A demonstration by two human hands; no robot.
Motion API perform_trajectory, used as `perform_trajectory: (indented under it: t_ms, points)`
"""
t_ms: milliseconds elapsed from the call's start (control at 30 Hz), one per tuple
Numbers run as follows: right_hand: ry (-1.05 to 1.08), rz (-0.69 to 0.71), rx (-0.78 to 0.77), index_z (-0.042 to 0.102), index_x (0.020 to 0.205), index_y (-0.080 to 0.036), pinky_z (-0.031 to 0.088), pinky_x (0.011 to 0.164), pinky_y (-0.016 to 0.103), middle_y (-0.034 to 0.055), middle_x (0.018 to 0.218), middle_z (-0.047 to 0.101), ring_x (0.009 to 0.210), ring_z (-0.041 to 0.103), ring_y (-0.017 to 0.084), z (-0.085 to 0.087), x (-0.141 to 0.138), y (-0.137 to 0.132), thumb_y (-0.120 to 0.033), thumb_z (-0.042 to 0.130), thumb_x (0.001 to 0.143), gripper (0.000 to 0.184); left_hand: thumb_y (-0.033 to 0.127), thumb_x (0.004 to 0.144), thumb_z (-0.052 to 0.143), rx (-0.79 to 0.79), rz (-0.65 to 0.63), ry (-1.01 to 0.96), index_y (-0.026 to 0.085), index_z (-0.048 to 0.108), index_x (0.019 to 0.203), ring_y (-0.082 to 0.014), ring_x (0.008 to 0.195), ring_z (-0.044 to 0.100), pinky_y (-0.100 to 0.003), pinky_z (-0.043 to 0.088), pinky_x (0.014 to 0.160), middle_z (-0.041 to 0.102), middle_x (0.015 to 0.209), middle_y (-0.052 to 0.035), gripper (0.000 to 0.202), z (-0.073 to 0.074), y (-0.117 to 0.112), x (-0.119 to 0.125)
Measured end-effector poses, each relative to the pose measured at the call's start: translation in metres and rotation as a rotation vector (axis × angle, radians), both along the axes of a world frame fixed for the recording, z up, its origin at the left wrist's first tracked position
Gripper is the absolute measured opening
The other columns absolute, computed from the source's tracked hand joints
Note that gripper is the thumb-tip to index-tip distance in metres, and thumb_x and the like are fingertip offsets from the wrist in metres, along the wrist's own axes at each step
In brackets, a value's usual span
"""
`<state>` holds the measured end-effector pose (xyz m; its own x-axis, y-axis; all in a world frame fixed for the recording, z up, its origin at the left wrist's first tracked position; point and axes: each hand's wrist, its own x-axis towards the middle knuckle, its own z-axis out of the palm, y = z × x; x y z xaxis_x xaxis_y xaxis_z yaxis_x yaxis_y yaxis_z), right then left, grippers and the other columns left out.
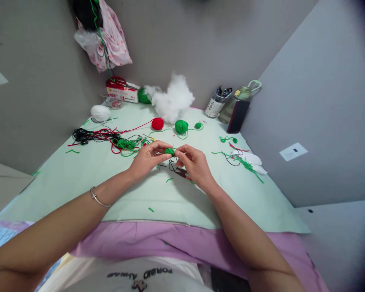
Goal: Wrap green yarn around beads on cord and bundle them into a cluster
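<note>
Between both hands, above the mat, is a small rounded green yarn piece [169, 151]; whether it is crocheted or wound I cannot tell. My left hand [147, 159] pinches its left side between thumb and fingers. At its right edge, the thumb and fingertips of my right hand [194, 163] are closed on the same piece. A thin black strand [171, 165] hangs just below it. Partly hidden under my right hand lies a dark tool [181, 173] with a bit of red, perhaps thread snips. Small green yarn snippets [169, 179] lie on the mat nearby.
Tangled black yarn [94, 136] and green pieces [124, 143] lie left. Behind are a red yarn ball [157, 123], a green ball [181, 127] and white stuffing [173, 99]. A pen cup [214, 106], bottle [228, 110] and phone [239, 117] stand back right, near yarn scraps [246, 164].
</note>
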<state>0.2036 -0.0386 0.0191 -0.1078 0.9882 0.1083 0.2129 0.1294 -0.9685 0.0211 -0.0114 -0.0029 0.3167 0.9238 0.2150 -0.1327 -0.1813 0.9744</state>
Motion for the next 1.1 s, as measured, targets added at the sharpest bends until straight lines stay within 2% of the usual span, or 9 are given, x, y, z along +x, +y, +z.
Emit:
perform_trajectory:
  t_ms: [100, 233, 433, 533, 600, 667, 767, 900, 1100]
  points:
    - [-0.009, -0.045, 0.032, 0.066, 0.081, -0.018, 0.042, 0.054, 0.025, -0.0028, 0.063, 0.058, 0.053, 0.052, 0.01, 0.002, 0.002, 0.001, -0.041, 0.07, 0.082, 0.024, 0.035, 0.074, 0.081, -0.042, -0.073, 0.038, 0.019, 0.072, 0.1, -0.0217, 0.1, 0.064, -0.036, 0.049, 0.092, 0.071, 0.105, -0.0064, 0.032, 0.001, -0.001, 0.0]
    - [0.087, -0.009, -0.051, 0.067, 0.075, -0.016, 0.041, 0.054, 0.025, -0.0029, 0.059, 0.056, 0.053, 0.046, 0.01, 0.005, 0.004, 0.005, -0.04, 0.076, 0.075, 0.025, 0.034, 0.074, 0.082, -0.068, -0.131, 0.05, 0.019, 0.071, 0.101, -0.0201, 0.095, 0.064, -0.034, 0.049, 0.089, 0.071, 0.102, -0.0056, 0.032, -0.001, -0.001, 0.001]
    - [0.416, -0.167, -0.048, 0.062, 0.081, -0.021, 0.046, 0.061, 0.022, 0.0005, 0.081, 0.064, 0.074, 0.059, 0.012, 0.012, 0.023, 0.016, -0.041, 0.079, 0.072, 0.028, 0.037, 0.073, 0.082, -0.127, -0.179, 0.048, 0.02, 0.071, 0.096, -0.0179, 0.087, 0.063, -0.031, 0.047, 0.078, 0.069, 0.096, -0.0047, 0.03, -0.001, 0.0, 0.0]
    - [0.515, -0.026, -0.178, 0.055, 0.084, -0.022, 0.047, 0.06, 0.022, -0.0011, 0.08, 0.062, 0.072, 0.06, 0.012, 0.016, 0.025, 0.016, -0.046, 0.08, 0.072, 0.037, 0.037, 0.074, 0.081, -0.177, -0.211, 0.019, 0.02, 0.071, 0.097, -0.0172, 0.084, 0.063, -0.031, 0.048, 0.077, 0.069, 0.095, -0.004, 0.03, 0.001, -0.001, 0.0]
    - [0.491, 0.082, -0.24, 0.052, 0.084, -0.022, 0.038, 0.049, 0.021, -0.0061, 0.065, 0.049, 0.053, 0.047, 0.008, 0.018, 0.025, 0.016, -0.048, 0.078, 0.074, 0.038, 0.035, 0.074, 0.08, -0.197, -0.244, -0.011, 0.02, 0.071, 0.095, -0.0174, 0.083, 0.063, -0.031, 0.048, 0.077, 0.068, 0.092, -0.0036, 0.028, 0.003, -0.002, 0.0]
    - [0.433, 0.087, -0.21, 0.05, 0.082, -0.022, 0.023, 0.043, 0.02, -0.0099, 0.057, 0.034, 0.044, 0.027, 0.006, 0.016, 0.031, 0.02, -0.048, 0.075, 0.076, 0.037, 0.033, 0.073, 0.08, -0.232, -0.272, -0.045, 0.019, 0.07, 0.092, -0.0172, 0.079, 0.063, -0.032, 0.049, 0.076, 0.067, 0.087, -0.003, 0.025, 0.006, -0.002, -0.001]
    - [0.299, -0.149, -0.026, 0.048, 0.081, -0.022, 0.012, 0.045, 0.022, -0.0111, 0.055, 0.03, 0.045, 0.018, 0.006, 0.01, 0.056, 0.033, -0.046, 0.071, 0.08, 0.033, 0.03, 0.072, 0.079, -0.299, -0.299, -0.119, 0.019, 0.069, 0.09, -0.017, 0.078, 0.064, -0.034, 0.052, 0.079, 0.067, 0.086, -0.0026, 0.023, 0.01, 0.0, -0.006]
    - [-0.07, -0.525, 0.24, 0.049, 0.082, -0.02, 0.019, 0.05, 0.028, -0.0079, 0.057, 0.037, 0.05, 0.029, 0.008, 0.001, 0.097, 0.052, -0.037, 0.059, 0.089, 0.02, 0.03, 0.073, 0.078, -0.324, -0.289, -0.195, 0.019, 0.07, 0.092, -0.0165, 0.078, 0.065, -0.036, 0.054, 0.084, 0.068, 0.09, -0.0027, 0.024, 0.012, 0.006, -0.014]
    - [-0.179, -0.633, 0.297, 0.05, 0.08, -0.02, 0.026, 0.057, 0.031, -0.0046, 0.06, 0.043, 0.058, 0.036, 0.01, -0.003, 0.116, 0.062, -0.028, 0.06, 0.088, 0.015, 0.03, 0.075, 0.077, -0.303, -0.315, -0.174, 0.019, 0.071, 0.094, -0.0175, 0.082, 0.065, -0.037, 0.055, 0.084, 0.069, 0.093, -0.0045, 0.023, 0.01, 0.006, -0.013]
